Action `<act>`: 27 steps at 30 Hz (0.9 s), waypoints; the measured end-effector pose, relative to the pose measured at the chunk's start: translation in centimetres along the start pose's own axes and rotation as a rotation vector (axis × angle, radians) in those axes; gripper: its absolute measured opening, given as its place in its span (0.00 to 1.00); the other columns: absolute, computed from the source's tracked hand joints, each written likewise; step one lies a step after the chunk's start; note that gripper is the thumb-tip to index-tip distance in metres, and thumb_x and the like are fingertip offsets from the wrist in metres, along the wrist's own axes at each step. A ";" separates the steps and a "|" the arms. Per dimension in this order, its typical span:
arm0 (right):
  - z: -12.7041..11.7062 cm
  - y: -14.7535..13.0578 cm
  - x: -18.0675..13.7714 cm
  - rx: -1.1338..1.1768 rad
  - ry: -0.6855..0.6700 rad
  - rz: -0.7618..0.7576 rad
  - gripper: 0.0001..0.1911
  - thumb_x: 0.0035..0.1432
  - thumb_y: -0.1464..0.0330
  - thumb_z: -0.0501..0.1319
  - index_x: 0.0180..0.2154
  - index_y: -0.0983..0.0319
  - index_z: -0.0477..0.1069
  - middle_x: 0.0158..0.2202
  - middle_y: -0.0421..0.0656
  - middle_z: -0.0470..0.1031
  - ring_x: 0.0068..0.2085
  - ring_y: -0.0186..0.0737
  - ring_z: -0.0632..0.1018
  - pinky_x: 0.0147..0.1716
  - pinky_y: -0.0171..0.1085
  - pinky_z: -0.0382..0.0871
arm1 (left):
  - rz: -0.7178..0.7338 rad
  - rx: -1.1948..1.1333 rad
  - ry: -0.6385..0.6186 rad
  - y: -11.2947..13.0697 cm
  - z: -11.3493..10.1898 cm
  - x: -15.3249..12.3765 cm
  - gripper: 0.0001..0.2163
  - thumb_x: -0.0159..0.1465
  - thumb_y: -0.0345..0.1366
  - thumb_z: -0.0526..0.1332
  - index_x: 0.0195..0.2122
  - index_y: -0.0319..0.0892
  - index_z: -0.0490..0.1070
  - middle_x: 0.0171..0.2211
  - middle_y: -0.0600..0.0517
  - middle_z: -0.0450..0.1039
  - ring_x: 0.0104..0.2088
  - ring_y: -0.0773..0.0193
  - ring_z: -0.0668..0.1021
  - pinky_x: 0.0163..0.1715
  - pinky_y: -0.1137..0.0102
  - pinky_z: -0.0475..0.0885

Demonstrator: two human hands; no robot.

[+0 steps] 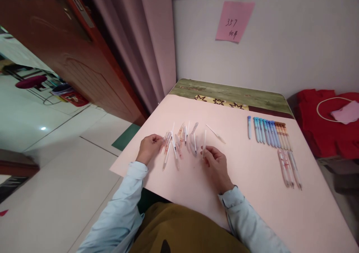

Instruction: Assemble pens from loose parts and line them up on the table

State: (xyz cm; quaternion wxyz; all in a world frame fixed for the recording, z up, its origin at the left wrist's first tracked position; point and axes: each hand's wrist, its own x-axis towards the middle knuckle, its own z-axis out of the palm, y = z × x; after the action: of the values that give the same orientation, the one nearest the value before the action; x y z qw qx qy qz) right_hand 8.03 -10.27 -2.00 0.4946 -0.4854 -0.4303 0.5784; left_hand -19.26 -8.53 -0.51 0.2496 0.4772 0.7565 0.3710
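My right hand (pixel 215 167) pinches a white pen refill (pixel 205 135), held nearly upright with a clear front piece around its lower part. At the left edge of the loose pen parts, my left hand (pixel 150 147) has its fingers closed on a clear pen barrel (pixel 163 144), partly hidden by the fingertips. Between the hands lie several see-through barrels with reddish and orange prints, and white refills with dark tips, such as one refill (pixel 195 144). Another white refill with a clear front piece (pixel 215 133) lies apart, beyond my right hand.
On the pink-covered table (pixel 246 193), a row of blue, purple and brown pens (pixel 265 131) lies at the right. Nearer are several pink and grey pens (pixel 288 169). A wall, a curtain (pixel 134 32) and an open door (pixel 92 70) stand beyond; red cloth (pixel 322 122) is at the right.
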 end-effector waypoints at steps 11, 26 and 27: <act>0.0 0.0 0.0 0.017 0.007 -0.001 0.16 0.56 0.58 0.64 0.38 0.64 0.75 0.26 0.40 0.73 0.23 0.31 0.65 0.22 0.33 0.57 | 0.076 -0.025 -0.238 2.4 -0.4 -2.1 0.10 0.53 0.43 0.64 0.27 0.41 0.75 0.23 0.53 0.73 0.25 0.64 0.72 0.26 0.71 0.64; 0.0 0.0 0.0 -0.015 0.009 -0.006 0.16 0.56 0.57 0.63 0.37 0.63 0.75 0.25 0.40 0.72 0.23 0.32 0.65 0.22 0.33 0.57 | 0.198 0.498 -0.205 2.6 -2.3 -2.9 0.05 0.55 0.37 0.59 0.23 0.46 0.70 0.24 0.52 0.74 0.27 0.60 0.73 0.27 0.69 0.58; 0.0 0.0 0.0 -0.014 0.011 -0.004 0.16 0.55 0.57 0.63 0.37 0.64 0.75 0.26 0.40 0.72 0.23 0.32 0.65 0.22 0.33 0.57 | 0.192 0.499 -0.192 2.4 -2.6 -2.7 0.05 0.55 0.37 0.59 0.23 0.46 0.71 0.24 0.52 0.74 0.27 0.60 0.73 0.27 0.69 0.58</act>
State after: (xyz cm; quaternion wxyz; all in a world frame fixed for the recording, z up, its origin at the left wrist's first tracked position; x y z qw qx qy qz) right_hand 8.04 -10.26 -2.02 0.4947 -0.4913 -0.4324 0.5718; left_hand -18.80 -11.17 3.03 0.1585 0.6265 0.7486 0.1484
